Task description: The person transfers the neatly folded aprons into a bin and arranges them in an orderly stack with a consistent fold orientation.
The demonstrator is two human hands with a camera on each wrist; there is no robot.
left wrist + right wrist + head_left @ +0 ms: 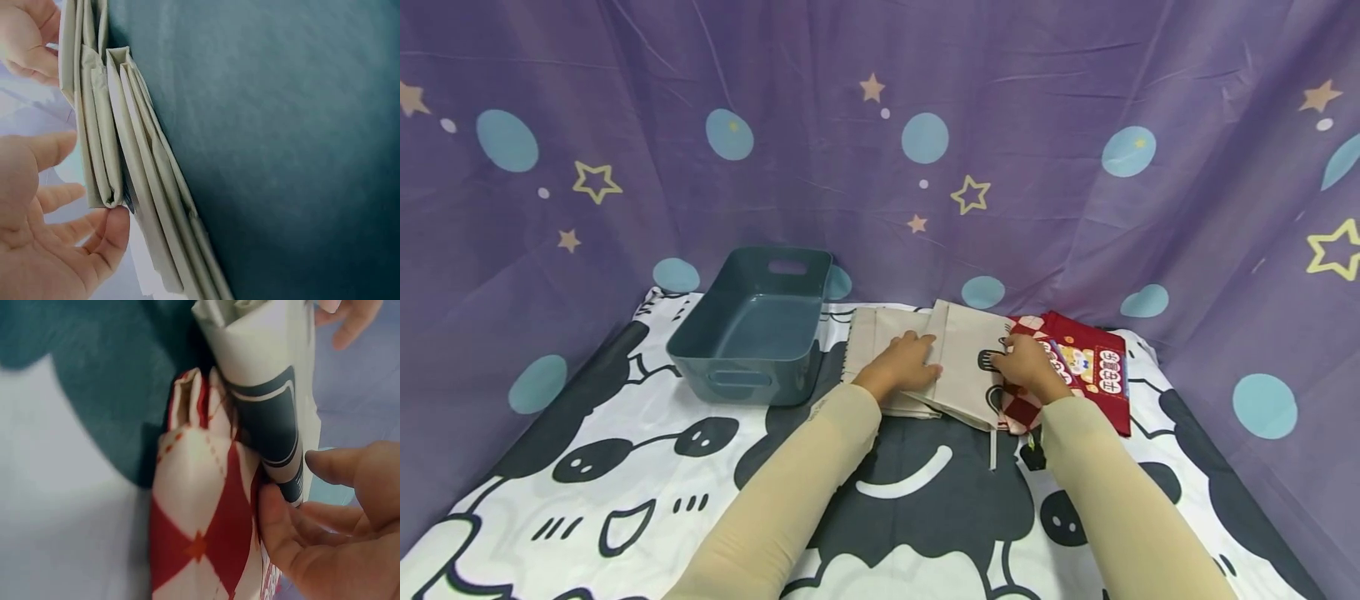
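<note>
A folded beige cloth [964, 354] with black utensil prints lies between my two hands, overlapping a second folded beige cloth [862, 346] on its left and a red checkered folded cloth [1028, 408] on its right. My left hand [901, 365] grips its left edge; in the left wrist view a fingertip [117, 228] sits against the bottom of the fold. At the right edge my right hand [1028, 364] pinches it, one finger [273, 509] tucked between the beige and red cloths. A narrow strap [993, 450] hangs from its near edge.
A teal basket [741, 383] with handle slots stands left of the cloths. Cartoon figures and lettering mark the red cloth at the far right [1112, 337]. Beneath everything is a black-and-white printed sheet [647, 467], with a purple curtain [827, 167] behind.
</note>
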